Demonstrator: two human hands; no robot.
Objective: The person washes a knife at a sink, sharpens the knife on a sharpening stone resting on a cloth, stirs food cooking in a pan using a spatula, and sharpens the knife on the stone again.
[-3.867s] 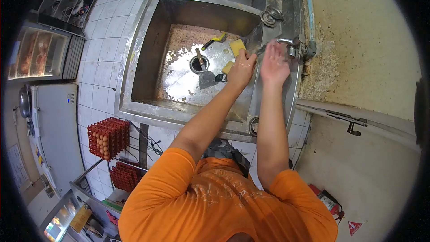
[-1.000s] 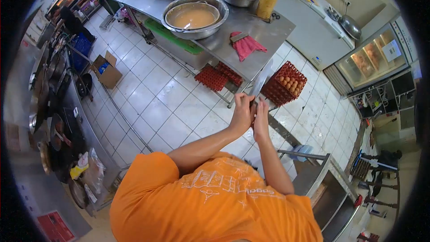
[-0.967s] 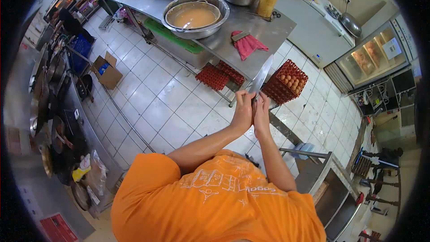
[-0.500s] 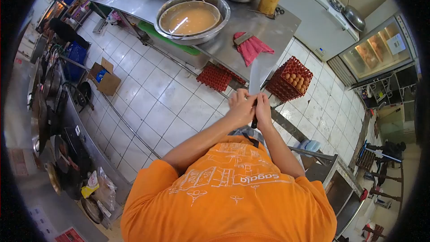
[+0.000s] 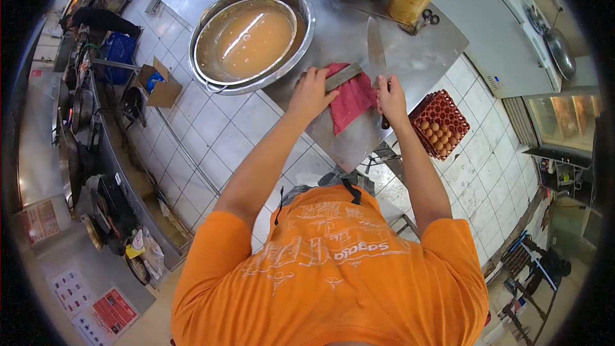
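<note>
My right hand point(image 5: 392, 97) held the knife point(image 5: 377, 48), likely stiff, safest by its handle point(image 5: 385, 122); I couldn't tell whether my left hand point(image 5: 311, 96) gripped anything.

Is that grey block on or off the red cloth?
On. The grey block lies across the red cloth, which shows on both sides.

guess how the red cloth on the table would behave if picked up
The red cloth would likely hang floppy, judging by its creases and irregular outline. It looks thin, so probably light. Lifting it might shift the grey bar lying across it.
</note>
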